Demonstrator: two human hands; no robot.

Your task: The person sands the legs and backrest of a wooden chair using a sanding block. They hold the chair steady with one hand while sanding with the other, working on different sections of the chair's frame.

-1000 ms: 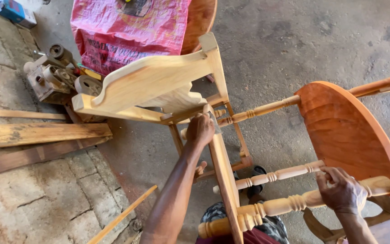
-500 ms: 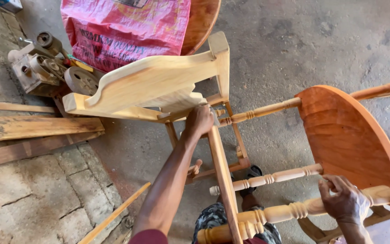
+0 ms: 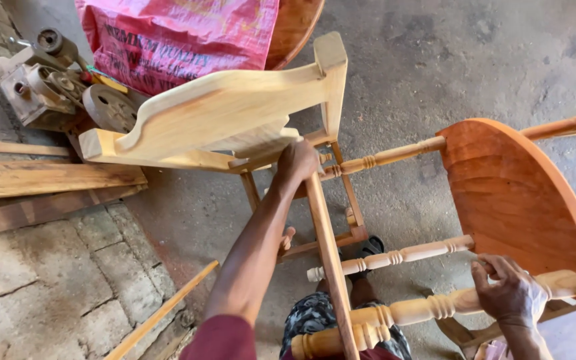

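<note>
An unfinished wooden chair lies on its side, its pale carved backrest [image 3: 221,113] far from me and its orange-brown rounded seat [image 3: 515,200] at the right. My left hand [image 3: 296,162] is closed over the far end of a straight pale rail [image 3: 328,253], where the rail meets the backrest frame. What lies under the palm is hidden. My right hand [image 3: 511,293] grips a thick turned leg [image 3: 408,310] close to the seat. A thinner turned spindle [image 3: 395,257] runs just above that hand.
A red woven sack [image 3: 175,40] and a round wooden top [image 3: 295,27] stand behind the chair. A rusty machine with pulleys [image 3: 41,80] sits at far left above rough planks [image 3: 48,177]. A thin stick [image 3: 161,313] lies on the concrete floor.
My left hand has slid a little farther along the rail toward the backrest. The view has shifted slightly, and my right hand keeps its grip on the turned leg.
</note>
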